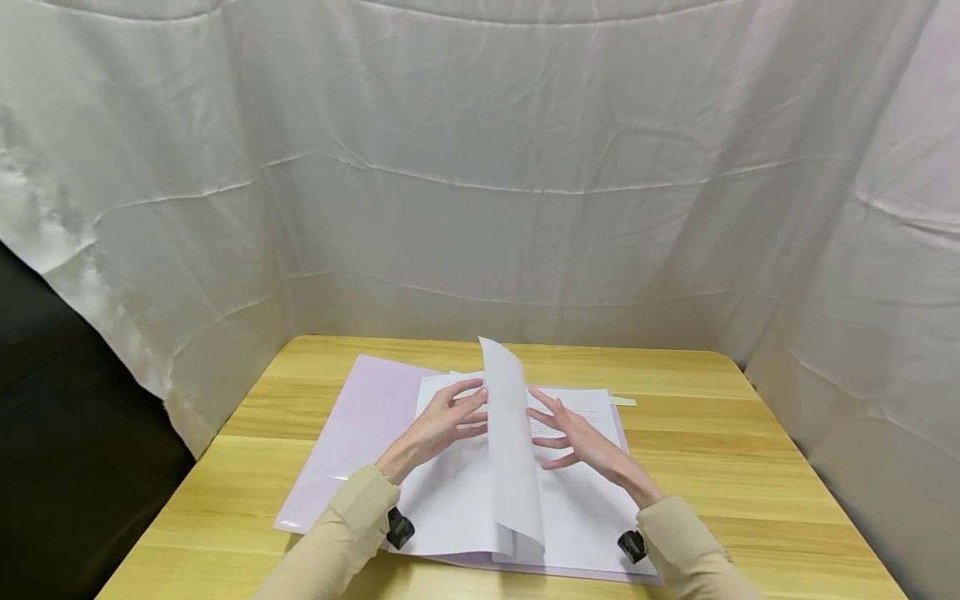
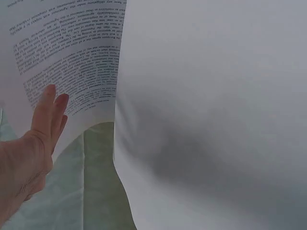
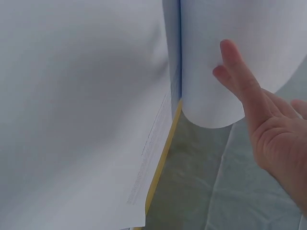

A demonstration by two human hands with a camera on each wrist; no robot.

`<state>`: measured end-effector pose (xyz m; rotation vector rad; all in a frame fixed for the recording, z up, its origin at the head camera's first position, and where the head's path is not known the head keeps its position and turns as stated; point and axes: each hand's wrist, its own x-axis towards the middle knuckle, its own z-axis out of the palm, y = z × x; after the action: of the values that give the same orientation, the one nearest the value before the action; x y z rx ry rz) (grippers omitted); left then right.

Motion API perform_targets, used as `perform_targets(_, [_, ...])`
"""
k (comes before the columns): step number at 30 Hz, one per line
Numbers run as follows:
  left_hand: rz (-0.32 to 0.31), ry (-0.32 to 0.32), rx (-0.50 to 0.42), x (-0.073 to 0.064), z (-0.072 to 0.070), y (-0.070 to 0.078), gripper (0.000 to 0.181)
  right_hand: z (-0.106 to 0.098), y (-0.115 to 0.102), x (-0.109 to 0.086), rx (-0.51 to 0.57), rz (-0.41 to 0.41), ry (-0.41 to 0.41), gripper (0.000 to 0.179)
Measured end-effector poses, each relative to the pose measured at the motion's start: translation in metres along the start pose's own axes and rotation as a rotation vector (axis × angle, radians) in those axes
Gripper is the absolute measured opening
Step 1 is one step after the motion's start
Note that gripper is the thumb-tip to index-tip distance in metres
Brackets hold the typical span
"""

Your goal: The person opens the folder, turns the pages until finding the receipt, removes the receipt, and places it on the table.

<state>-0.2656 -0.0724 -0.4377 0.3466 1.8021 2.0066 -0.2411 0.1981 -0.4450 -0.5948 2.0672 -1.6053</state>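
Observation:
A white sheet of paper (image 1: 513, 450) stands curved upright over a stack of pages in an opened lilac folder (image 1: 360, 425). My left hand (image 1: 444, 423) is on the left of this sheet, fingers spread and fingertips right at it. On the other side, my right hand (image 1: 583, 440) has its fingers extended and spread towards the sheet. Printed text (image 2: 72, 62) covers the side facing the left hand (image 2: 33, 148) in the left wrist view. A blank curved side faces the right hand (image 3: 264, 110) in the right wrist view.
The folder lies on a wooden table (image 1: 750, 467), its cover folded out to the left. A pale tab (image 1: 623, 402) sticks out past the stack's upper right corner. Light grey curtains (image 1: 495, 225) hang behind the table and along both sides.

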Motion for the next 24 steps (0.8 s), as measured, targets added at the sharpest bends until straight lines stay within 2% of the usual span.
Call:
perform_targets(6, [-0.042,0.091,0.019,0.000,-0.002,-0.001,0.072,-0.001,0.004,-0.001,-0.032,-0.011,0.003,0.065])
perform_targets(12, [-0.038,0.160,0.058,-0.001,-0.007,-0.005,0.059,-0.010,0.015,-0.007,-0.044,-0.028,0.050,0.059])
perform_targets(16, [-0.052,0.229,0.102,-0.001,-0.012,-0.009,0.059,-0.018,0.022,-0.011,-0.067,-0.037,0.086,0.056])
perform_targets(20, [-0.078,0.293,0.125,-0.001,-0.019,-0.013,0.064,-0.026,0.028,-0.013,-0.140,-0.023,0.131,0.055])
perform_targets(24, [-0.115,0.350,0.187,-0.003,-0.026,-0.015,0.067,-0.033,0.032,-0.013,-0.248,-0.018,0.187,0.052])
